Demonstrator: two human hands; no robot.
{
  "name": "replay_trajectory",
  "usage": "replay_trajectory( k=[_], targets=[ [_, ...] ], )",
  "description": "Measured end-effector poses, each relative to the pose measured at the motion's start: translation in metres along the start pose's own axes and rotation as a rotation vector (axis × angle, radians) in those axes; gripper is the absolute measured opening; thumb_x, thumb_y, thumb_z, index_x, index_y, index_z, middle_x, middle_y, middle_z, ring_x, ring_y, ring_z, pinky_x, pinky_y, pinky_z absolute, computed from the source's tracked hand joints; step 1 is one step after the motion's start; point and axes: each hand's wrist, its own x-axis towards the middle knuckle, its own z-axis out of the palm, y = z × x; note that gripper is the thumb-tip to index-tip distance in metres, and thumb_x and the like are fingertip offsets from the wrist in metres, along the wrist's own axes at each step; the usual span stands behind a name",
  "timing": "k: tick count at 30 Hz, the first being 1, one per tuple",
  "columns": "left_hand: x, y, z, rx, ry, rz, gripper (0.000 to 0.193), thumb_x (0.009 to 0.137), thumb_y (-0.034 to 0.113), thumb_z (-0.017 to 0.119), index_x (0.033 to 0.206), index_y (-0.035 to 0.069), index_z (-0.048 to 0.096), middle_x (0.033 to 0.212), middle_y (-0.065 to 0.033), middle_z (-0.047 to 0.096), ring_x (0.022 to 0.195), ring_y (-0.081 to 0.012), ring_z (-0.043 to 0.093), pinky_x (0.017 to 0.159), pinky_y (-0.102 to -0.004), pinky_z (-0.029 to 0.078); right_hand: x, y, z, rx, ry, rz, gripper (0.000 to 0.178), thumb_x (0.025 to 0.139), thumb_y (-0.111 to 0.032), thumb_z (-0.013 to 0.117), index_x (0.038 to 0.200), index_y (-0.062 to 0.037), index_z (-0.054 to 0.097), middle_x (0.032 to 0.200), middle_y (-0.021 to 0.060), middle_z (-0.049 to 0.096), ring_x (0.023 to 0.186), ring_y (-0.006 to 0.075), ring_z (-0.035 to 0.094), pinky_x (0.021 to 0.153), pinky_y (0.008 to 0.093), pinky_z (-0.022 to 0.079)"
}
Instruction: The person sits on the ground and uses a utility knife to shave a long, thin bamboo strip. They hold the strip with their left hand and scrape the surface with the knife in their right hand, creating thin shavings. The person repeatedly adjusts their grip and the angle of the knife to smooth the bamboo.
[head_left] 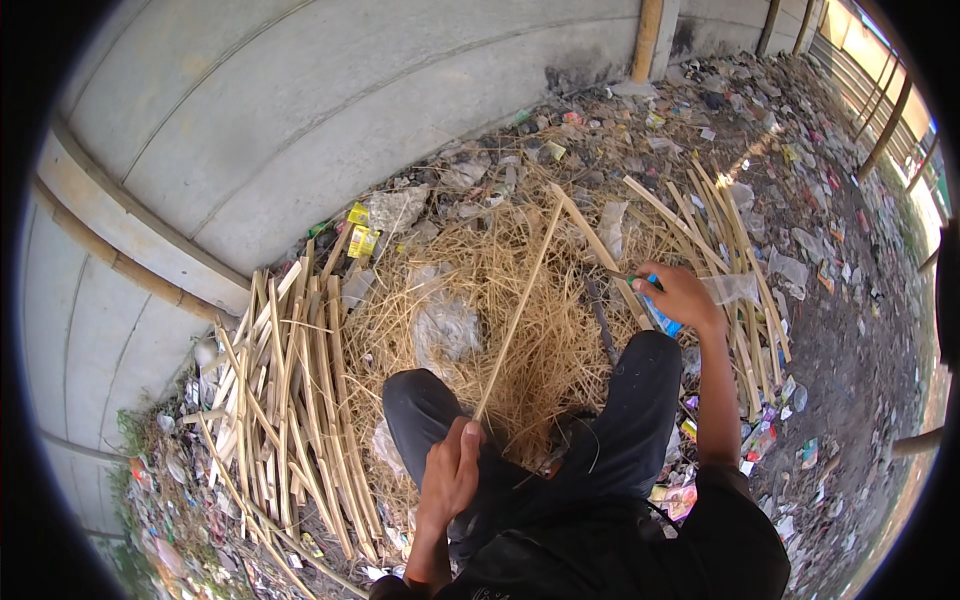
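My left hand (453, 468) is closed around the lower end of a thin bamboo strip (522, 300), which slants up and away over the straw-like shavings (545, 350). My right hand (680, 298), out beyond my right knee, grips a knife; a little of its green handle (645, 282) shows, and its narrow blade points left. Just under the blade runs a wider bamboo slat (592, 236), its far end close to the strip's tip. Whether blade and slat touch, I cannot tell.
Bamboo strips are piled at the left (290, 400), and another bundle (745, 290) lies at the right. A crumpled clear plastic bag (443, 325) rests on the shavings. Litter covers the ground (850, 400). A grey concrete wall (330, 110) rises behind.
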Motion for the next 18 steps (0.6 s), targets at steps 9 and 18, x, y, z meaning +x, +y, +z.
replay_trajectory(
  k=[9, 18],
  targets=[
    [0.009, 0.01, 0.004, -0.028, -0.013, 0.005, 0.044, 0.118, 0.038, 0.043, 0.102, 0.0, 0.057, 0.071, -0.0241, 0.059, 0.073, -0.05, 0.063, 0.067, -0.0516, 0.046, -0.039, -0.069, -0.004, 0.243, 0.248, -0.118, 0.03, 0.104, -0.034, 0.071, 0.117, -0.006, 0.072, 0.085, 0.0119, 0.074, 0.073, 0.0334, 0.072, 0.066, 0.0436, 0.054],
    [0.009, 0.032, 0.013, -0.075, -0.045, 0.136, 0.037, 0.117, 0.036, 0.047, 0.118, -0.001, 0.05, 0.075, -0.0266, 0.062, 0.077, -0.0538, 0.064, 0.068, -0.0558, 0.047, -0.104, -0.139, 0.051, 0.456, 0.321, -0.813, 0.034, 0.091, -0.028, 0.086, 0.114, -0.0059, 0.073, 0.085, 0.0083, 0.073, 0.063, 0.0233, 0.069, 0.056, 0.0336, 0.052]
  ],
)
